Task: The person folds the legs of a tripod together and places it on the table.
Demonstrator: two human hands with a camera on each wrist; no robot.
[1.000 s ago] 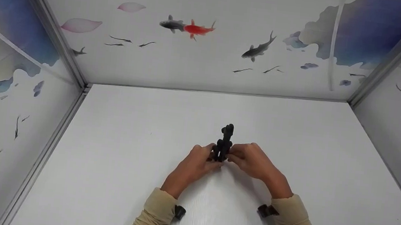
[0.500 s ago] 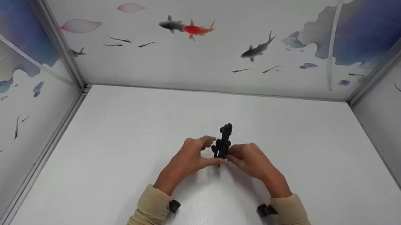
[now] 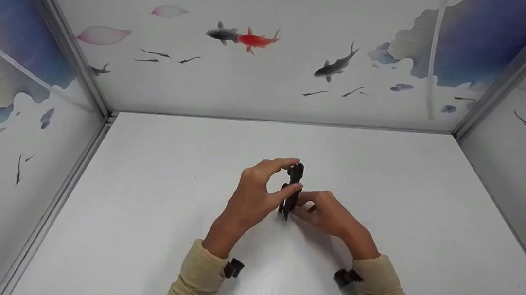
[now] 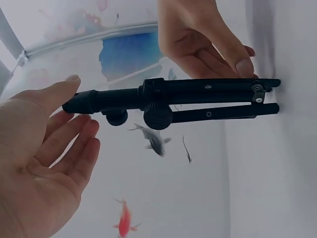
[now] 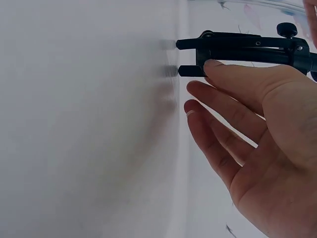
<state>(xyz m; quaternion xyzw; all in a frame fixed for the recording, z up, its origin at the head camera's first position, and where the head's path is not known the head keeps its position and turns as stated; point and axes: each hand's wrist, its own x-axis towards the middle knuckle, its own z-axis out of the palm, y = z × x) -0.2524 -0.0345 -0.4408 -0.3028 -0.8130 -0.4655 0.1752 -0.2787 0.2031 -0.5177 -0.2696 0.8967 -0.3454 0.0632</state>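
A small black tripod [image 3: 290, 203] stands upright at the middle of the table, its legs folded close together. In the left wrist view, knobs stick out from the tripod [image 4: 124, 99]. My left hand [image 3: 252, 196] pinches its top end, thumb on one side and fingers on the other. Low down on the right is my right hand [image 3: 334, 216]; its thumb [image 5: 233, 77] touches a leg near the foot, while the other fingers spread loosely apart from the tripod [image 5: 247, 49]. The feet are at the tabletop; whether all of them touch it I cannot tell.
The white table [image 3: 161, 234] is bounded by a back wall [image 3: 268, 94] and side walls printed with fish and leaves. Metal rails [image 3: 60, 28] run along the corners. A black wrist camera [image 3: 233, 268] sits on each sleeve.
My left hand has let go of the lower legs and moved up to the tripod's top. The right hand has stayed low beside the legs, its fingers loosening slightly.
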